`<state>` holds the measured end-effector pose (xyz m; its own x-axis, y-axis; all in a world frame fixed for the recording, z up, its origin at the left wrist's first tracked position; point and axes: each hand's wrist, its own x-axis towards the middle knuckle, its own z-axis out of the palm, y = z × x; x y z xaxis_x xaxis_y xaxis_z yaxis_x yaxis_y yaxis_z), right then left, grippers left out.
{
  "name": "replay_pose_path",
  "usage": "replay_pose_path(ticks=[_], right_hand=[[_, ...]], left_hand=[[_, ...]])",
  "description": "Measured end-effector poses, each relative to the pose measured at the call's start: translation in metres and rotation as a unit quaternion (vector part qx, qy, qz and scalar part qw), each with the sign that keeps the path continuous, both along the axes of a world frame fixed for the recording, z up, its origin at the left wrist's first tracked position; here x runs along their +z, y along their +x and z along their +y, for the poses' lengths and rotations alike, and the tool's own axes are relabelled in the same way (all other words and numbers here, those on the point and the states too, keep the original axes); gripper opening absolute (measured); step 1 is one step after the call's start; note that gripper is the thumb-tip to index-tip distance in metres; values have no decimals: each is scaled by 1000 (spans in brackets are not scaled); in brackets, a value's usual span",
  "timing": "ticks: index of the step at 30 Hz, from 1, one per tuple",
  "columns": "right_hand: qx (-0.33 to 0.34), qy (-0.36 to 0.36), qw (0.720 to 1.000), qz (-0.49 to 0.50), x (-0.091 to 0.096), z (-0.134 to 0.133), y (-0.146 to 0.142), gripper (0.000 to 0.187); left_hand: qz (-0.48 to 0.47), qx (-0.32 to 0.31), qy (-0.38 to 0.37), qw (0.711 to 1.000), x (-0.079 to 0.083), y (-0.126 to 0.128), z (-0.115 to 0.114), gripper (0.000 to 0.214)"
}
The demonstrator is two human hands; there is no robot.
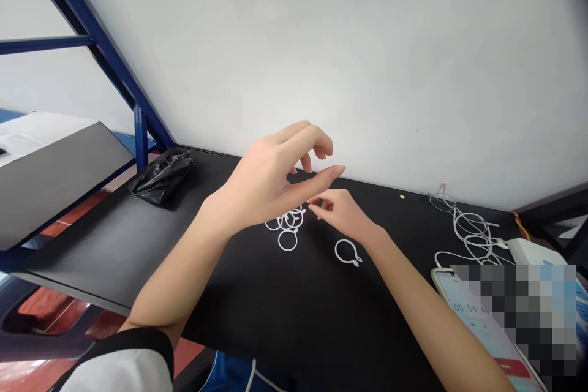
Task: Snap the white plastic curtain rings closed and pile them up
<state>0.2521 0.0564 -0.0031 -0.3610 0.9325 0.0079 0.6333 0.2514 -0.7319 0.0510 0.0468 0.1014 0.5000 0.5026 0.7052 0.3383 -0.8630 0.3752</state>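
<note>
My left hand [287, 174] hovers over the middle of the table, fingers curled loosely and thumb apart, with nothing in it. Below it lies a small heap of white rings [291, 218], thin and plastic-looking, partly covered by this hand. One ring [287, 250] at the heap's near side shows whole. My right hand [340, 213] reaches to the heap's right edge, thumb and forefinger pinched together. Whatever is between those fingertips is too small to make out. Nearer me, below the right hand, a separate white ring [337, 251] with small clasp tabs lies by itself.
The black table [285, 300] meets a white wall. A crumpled black plastic bag [163, 177] lies at the back left, beside a blue metal frame [98, 30]. On the right are a phone [475, 312] showing a timer, coiled white cables [473, 236] and a white box [535, 251].
</note>
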Motion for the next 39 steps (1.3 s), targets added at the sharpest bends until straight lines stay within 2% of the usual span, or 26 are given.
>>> replay_pose_path(ticks=[3,6,10,14,17,20,23,26,28,31,34,39], right_hand=[[-2,-22,999,-41,9,1,13,17],[23,-92,988,-121,17,-2,27,10],[19,-157,958,-238,17,-6,30,24],[8,-164,941,-295,8,-8,16,27],[9,-137,947,-291,4,-9,8,28],[17,-103,964,-245,10,-9,8,23],[16,-46,984,-171,25,-10,12,14],[-56,55,995,-61,41,-17,12,10],[-126,141,978,87,50,-24,10,14],[-144,211,938,234,60,-36,7,16],[-131,253,909,304,69,-44,3,20],[-134,271,876,375,78,-44,2,24]], left_hand=[[12,-3,-5,1000,0,0,0,13],[27,0,-18,999,-1,0,0,14],[31,-6,-25,999,-3,0,0,15],[36,-14,-21,999,-2,-1,0,13],[45,-15,-19,999,-2,-1,-1,11],[49,-13,-16,999,-2,0,-1,11],[57,-14,-14,998,-3,0,-1,12],[62,-22,-10,998,-4,0,-1,13],[60,-25,-14,998,-4,1,0,14],[57,-23,-23,998,-5,2,-1,18],[63,-39,-39,997,-4,3,-2,21],[58,-116,-56,990,-1,3,-5,15]])
